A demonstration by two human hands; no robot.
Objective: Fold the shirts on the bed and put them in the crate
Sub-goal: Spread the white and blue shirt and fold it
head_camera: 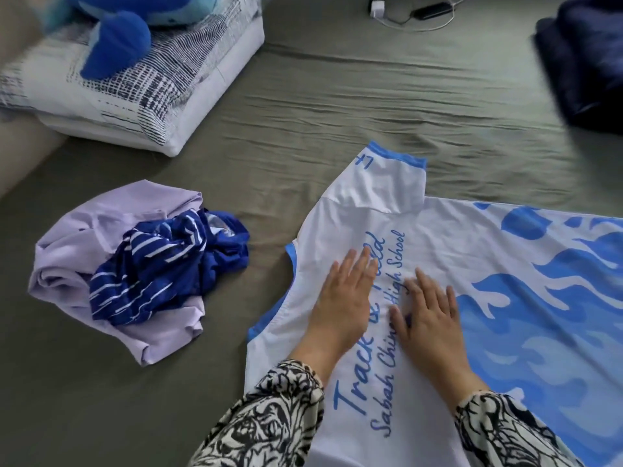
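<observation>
A white jersey (472, 251) with blue flame print and blue lettering lies spread flat on the bed, one sleeve pointing away from me. My left hand (344, 301) and my right hand (428, 318) both press flat on its upper back, side by side over the lettering, fingers straight. To the left lies a crumpled lilac shirt (74, 251) with a bunched blue striped shirt (168, 264) on top of it. No crate is in view.
A grey-green sheet (337, 102) covers the bed. A folded patterned duvet (135, 82) with a blue plush toy (118, 38) sits at the back left. Dark navy fabric (590, 62) lies at the back right. A charger and cables (404, 11) lie at the far edge.
</observation>
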